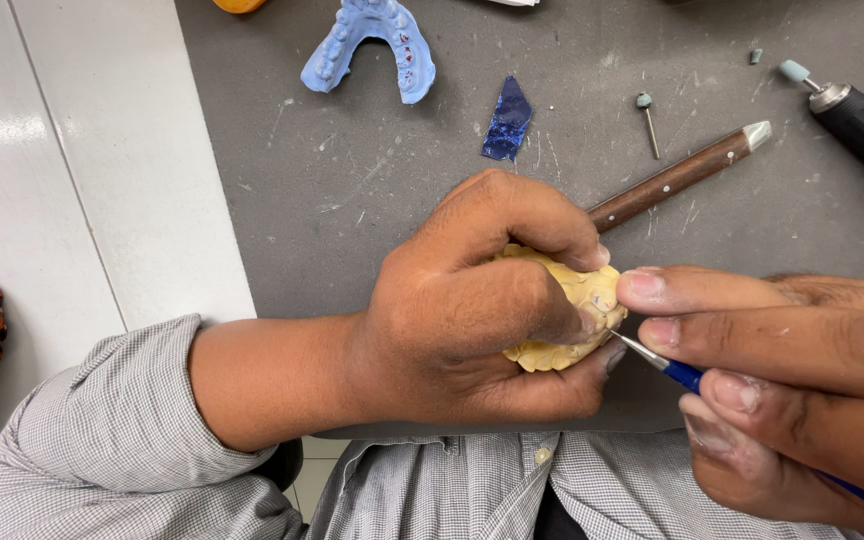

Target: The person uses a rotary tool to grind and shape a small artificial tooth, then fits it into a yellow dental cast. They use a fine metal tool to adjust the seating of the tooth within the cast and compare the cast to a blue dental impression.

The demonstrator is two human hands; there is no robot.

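Observation:
My left hand (472, 300) grips a yellow plaster dental cast (577, 295), with thumb and fingers wrapped around it above the grey mat. My right hand (792, 370) holds a thin blue-handled tool (677, 372) like a pen. The tool's metal tip touches the cast's right side, just below my left thumb. Most of the cast is hidden under my left fingers.
On the grey mat (352, 170) lie a blue dental impression (372, 45), a dark blue foil scrap (507, 120), a small bur (648, 122), a wooden-handled knife (677, 178) and a black rotary handpiece (862, 120). A white counter (92, 180) lies to the left.

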